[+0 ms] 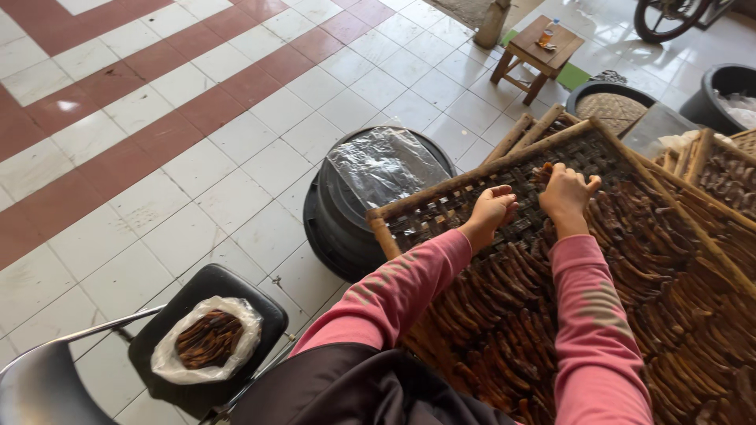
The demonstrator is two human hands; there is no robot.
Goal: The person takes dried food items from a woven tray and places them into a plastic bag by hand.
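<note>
A woven bamboo tray (441, 206) with a wooden frame lies in front of me, covered with rows of dark brown dried strips (630, 299). My left hand (492, 211) rests curled on the bare weave near the tray's far left corner. Whether it holds a strip I cannot tell. My right hand (568, 193) is beside it, fingers bent down onto a strip (543, 171) at the far end of the rows. Both arms wear pink sleeves.
A stack of black basins (335, 216) with clear plastic on top stands left of the tray. A white bag of brown strips (207, 340) sits on a black chair. More trays (720, 169), a wooden stool (538, 49) and black tubs (720, 83) lie beyond.
</note>
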